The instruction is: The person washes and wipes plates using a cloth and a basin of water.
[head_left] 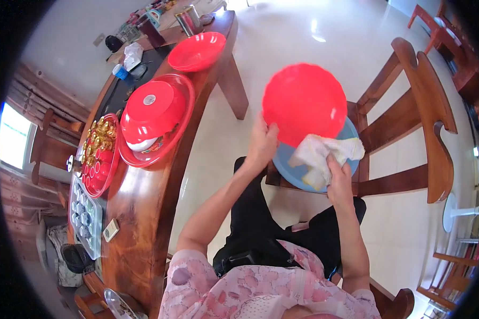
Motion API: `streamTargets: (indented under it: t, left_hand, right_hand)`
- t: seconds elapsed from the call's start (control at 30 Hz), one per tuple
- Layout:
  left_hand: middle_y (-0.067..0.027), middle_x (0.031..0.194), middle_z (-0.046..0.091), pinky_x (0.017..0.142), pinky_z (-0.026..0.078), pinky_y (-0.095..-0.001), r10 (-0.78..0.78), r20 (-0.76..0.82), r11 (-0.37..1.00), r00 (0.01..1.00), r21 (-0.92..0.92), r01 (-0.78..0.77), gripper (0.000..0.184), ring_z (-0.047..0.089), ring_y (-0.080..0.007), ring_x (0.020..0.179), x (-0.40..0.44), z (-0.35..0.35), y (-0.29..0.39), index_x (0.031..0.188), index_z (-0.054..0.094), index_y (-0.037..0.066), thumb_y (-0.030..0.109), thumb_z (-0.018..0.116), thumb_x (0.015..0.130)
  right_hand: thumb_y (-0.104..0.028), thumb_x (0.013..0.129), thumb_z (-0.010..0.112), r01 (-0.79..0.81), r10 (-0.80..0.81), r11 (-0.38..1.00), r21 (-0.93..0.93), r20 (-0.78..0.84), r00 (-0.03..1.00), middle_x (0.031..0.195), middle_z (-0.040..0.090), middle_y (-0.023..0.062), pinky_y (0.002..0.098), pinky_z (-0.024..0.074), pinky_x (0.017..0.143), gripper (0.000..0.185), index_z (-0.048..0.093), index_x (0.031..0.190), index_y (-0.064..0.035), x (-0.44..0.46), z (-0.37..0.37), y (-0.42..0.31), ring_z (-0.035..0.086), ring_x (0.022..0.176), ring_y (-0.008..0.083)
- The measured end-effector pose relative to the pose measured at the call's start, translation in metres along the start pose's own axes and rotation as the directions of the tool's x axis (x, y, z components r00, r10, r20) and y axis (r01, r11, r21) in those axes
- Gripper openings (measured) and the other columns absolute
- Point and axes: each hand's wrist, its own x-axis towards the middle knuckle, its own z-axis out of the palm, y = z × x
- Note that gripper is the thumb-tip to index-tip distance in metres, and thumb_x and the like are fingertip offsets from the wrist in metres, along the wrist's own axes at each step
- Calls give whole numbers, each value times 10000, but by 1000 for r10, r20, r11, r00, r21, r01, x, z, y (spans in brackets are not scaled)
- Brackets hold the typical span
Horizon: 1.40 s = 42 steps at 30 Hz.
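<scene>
A red plate [304, 101] with a wavy rim is held up in front of me. My left hand [263, 142] grips its lower left edge, thumb on the near face. In my right hand [339, 179] a white cloth [324, 155] is bunched, its upper part against or just in front of the plate's lower edge. Behind and below them a light blue basin [288, 170] rests on a wooden chair, partly hidden by the plate and cloth.
The long wooden table [143, 212] on the left bears a red dish [198, 51], an upturned red bowl [153, 109] on a red tray [179, 133], a red tray of gold and red cups [97, 159], and a clear tray [85, 215]. The wooden chair's backrest [436, 127] rises at right.
</scene>
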Motion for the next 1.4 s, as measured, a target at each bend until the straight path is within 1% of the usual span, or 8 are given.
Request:
streamTargets:
  t: [0.27, 0.7, 0.87, 0.97, 1.07, 1.17, 1.2, 1.4]
  left_hand:
    - [-132, 787, 589, 357, 392, -263, 89, -419, 974, 903, -152, -167, 289, 500, -137, 450, 101, -105, 82, 1108, 425, 7, -20, 468, 823]
    - [-162, 700, 626, 377, 426, -268, -167, -448, 966, 878, -254, 54, 190, 544, -162, 455, 183, -208, 57, 907, 511, -34, 147, 557, 876]
    - [-169, 703, 636, 372, 439, -269, -184, -418, 971, 890, -216, 100, 341, 585, -176, 476, 166, -195, 68, 1011, 492, -80, 226, 576, 887]
    - [-140, 727, 639, 417, 457, -279, 213, -343, 942, 915, 320, -100, 418, 592, -159, 525, 104, -139, 90, 1160, 448, -36, 209, 610, 863]
    - [-47, 970, 630, 539, 490, -268, -25, 381, 929, 924, 349, -119, 729, 604, -115, 746, 40, -107, 68, 1373, 311, 69, 190, 685, 760]
    - [-154, 1350, 397, 918, 442, -375, -116, 667, 900, 736, 384, -207, 1019, 484, -228, 1151, -41, -65, 60, 1456, 146, 119, 278, 791, 683]
    - [-178, 1377, 348, 974, 401, -391, 192, 711, 828, 677, 253, -500, 1098, 426, -285, 1216, -52, -61, 28, 1463, 95, 134, 342, 808, 654]
    - [-120, 1256, 506, 972, 402, -359, 230, 470, 907, 852, 213, -363, 630, 503, -254, 1159, -85, -61, 31, 1284, 468, 58, 10, 706, 703]
  right_hand:
    - [-168, 878, 562, -24, 31, 994, -111, 63, 998, 1069, 598, 86, 292, 442, 852, 327, 534, 1129, 38, -3, -2, 6, 569, 962, 151]
    - [-179, 858, 573, 114, 6, 870, -479, 243, 970, 1024, 624, 142, 316, 459, 816, 337, 545, 1111, 42, -10, 1, 14, 609, 927, 216]
    - [-168, 832, 571, 400, -18, 362, -842, 422, 906, 955, 576, 242, 417, 467, 756, 260, 546, 1020, 10, -14, 8, 14, 580, 897, 391]
    - [-135, 805, 579, 474, -22, 202, -857, 480, 877, 945, 567, 212, 453, 457, 743, 242, 525, 996, 3, -21, 23, 5, 567, 885, 400]
    - [-98, 753, 620, 530, -22, 202, -823, 537, 843, 977, 562, 200, 447, 457, 768, 337, 509, 1055, 2, -20, 34, 0, 552, 925, 403]
    - [-57, 700, 656, 581, -160, 373, -723, 567, 808, 1001, 566, 190, 413, 459, 810, 430, 496, 1095, -3, -16, 42, 1, 559, 960, 373]
    - [-57, 700, 656, 580, -152, 382, -719, 571, 807, 1001, 566, 190, 413, 459, 810, 430, 496, 1095, -3, -16, 47, -3, 559, 960, 373]
    - [-75, 697, 723, 220, 2, 922, -320, 569, 822, 1075, 558, 96, 313, 439, 863, 543, 475, 1177, -19, -19, 74, -18, 537, 1017, 196]
